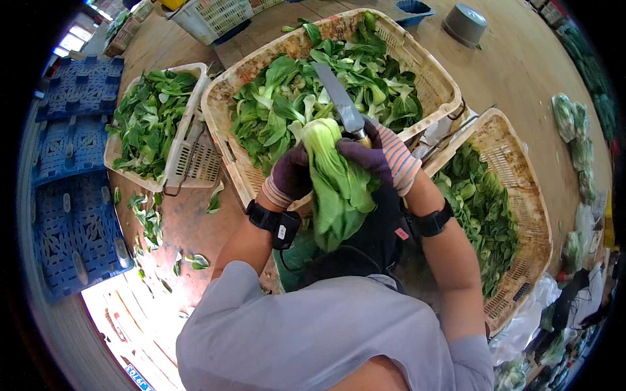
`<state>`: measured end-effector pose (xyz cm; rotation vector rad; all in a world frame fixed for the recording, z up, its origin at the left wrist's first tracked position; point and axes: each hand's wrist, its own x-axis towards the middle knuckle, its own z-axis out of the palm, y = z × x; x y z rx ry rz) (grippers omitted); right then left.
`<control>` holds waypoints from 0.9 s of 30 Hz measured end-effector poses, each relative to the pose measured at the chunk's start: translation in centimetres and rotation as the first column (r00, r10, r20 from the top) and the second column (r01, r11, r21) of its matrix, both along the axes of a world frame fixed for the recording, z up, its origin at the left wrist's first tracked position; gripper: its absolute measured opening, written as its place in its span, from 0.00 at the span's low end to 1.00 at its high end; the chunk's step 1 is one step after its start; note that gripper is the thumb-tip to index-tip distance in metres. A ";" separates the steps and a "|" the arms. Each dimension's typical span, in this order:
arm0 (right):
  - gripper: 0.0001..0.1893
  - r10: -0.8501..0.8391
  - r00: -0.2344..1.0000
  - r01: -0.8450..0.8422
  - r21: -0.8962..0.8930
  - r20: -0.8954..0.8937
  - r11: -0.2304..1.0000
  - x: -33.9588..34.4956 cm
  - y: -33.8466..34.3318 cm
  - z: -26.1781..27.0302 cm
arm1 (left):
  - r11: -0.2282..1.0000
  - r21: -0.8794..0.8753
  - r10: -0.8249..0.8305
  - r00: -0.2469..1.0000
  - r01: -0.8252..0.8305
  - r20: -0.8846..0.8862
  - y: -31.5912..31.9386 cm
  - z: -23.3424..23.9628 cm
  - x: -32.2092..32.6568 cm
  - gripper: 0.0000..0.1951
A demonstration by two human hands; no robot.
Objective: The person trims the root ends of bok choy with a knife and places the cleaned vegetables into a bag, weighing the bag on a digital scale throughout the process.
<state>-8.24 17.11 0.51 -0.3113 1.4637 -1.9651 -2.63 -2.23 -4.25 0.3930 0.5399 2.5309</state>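
Note:
A head of bok choy [337, 190] is held before me, its pale base up and its green leaves hanging toward my lap. Around the left side of its base closes my left hand [296, 171], in a purple-coated glove. My right hand [374, 156], gloved the same way, grips a knife by its handle while the thumb side rests against the bok choy. The broad blade of the knife [338, 95] points away from me, over a large plastic crate [425, 105] of loose bok choy leaves [274, 110].
At left stands a smaller crate [188, 124] of leaves, near blue plastic pallets [73, 220]. On the right, a stained crate [525, 215] holds more greens. Fallen leaves [146, 220] lie on the floor. Farther off are a grey bucket [464, 27] and bagged vegetables [577, 132].

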 end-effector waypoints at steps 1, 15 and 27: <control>0.25 -0.010 1.000 0.010 -0.006 0.003 1.000 0.1 0.1 0.4 | 0.994 -0.098 0.049 0.998 -0.044 0.049 0.0 -0.4 0.1 0.23; 0.26 0.134 0.806 0.074 0.323 -0.577 0.944 0.5 0.1 -0.9 | 0.616 -0.728 0.170 0.954 -0.299 -0.248 1.1 1.1 0.4 0.34; 0.28 0.386 0.864 -0.267 0.354 -0.324 0.896 -1.1 1.3 2.2 | 0.745 -0.665 0.051 0.999 -0.046 -0.013 0.7 4.1 1.7 0.20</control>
